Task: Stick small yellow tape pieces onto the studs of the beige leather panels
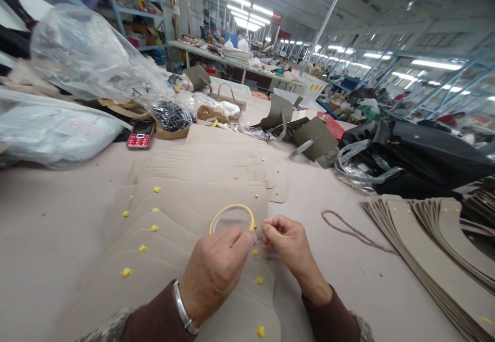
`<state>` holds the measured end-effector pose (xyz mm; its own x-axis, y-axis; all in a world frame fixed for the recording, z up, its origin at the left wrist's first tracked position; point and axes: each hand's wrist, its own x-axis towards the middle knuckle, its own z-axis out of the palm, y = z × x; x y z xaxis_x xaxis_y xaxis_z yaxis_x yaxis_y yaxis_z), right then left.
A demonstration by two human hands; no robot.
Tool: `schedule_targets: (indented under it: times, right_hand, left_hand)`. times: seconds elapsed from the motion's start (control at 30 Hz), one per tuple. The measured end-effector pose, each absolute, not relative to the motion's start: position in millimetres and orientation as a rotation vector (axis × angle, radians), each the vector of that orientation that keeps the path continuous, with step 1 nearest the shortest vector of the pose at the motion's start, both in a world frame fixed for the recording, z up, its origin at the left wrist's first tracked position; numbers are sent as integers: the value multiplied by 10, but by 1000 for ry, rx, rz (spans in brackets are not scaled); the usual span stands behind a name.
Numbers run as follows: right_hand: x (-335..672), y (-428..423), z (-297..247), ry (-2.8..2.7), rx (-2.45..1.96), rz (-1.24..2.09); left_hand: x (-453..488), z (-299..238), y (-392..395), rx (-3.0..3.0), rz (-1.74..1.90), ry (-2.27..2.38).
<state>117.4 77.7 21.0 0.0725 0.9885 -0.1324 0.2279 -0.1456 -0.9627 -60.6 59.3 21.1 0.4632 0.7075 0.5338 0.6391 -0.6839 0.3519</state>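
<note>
Both my hands work low in the middle of the view, above a fanned stack of taupe leather panels (193, 202) dotted with small yellow tabs and gold studs. My left hand (214, 272), with a silver bracelet (183, 308) at its wrist, grips the lower edge of a round ring wrapped in yellow (232, 215). My right hand (284, 244) sits just beyond the ring's right side, its fingertips pinched together. Nothing shows between them. The panels' lower parts lie beneath my hands and forearms.
Curved leather pieces (425, 244) lie stacked at right, near a thin brown cord (348, 230). Further back are olive bag parts (315, 138), black leather goods (410, 151), a red phone (139, 134), and large plastic bags (77, 48). Beyond stand long worktables and shelving.
</note>
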Motion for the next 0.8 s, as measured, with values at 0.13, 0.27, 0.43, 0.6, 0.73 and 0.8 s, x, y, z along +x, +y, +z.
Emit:
schedule_targets:
  times: [0.13, 0.27, 0.43, 0.6, 0.73, 0.8]
  right_hand:
    - [1291, 860, 35, -1291, -1547, 1274]
    - [1283, 864, -37, -1404, -1594, 1210]
    - [1205, 877, 19, -1729, -1645, 867]
    - [1139, 922, 38, -1904, -1665, 635]
    - [1178, 938, -14, -1840, -1709, 662]
    - [1234, 922, -40, -1695, -1739, 806]
  left_hand:
    - [-590, 102, 652, 2726, 596, 1355]
    - [-559, 35, 713, 2719, 345, 1347]
    - [-553, 39, 714, 2698, 303, 1338]
    - [-556, 41, 717, 2671, 312, 1342]
    - [-560, 33, 734, 2655, 297, 1345]
    - [-565, 34, 746, 2653, 298, 1351]
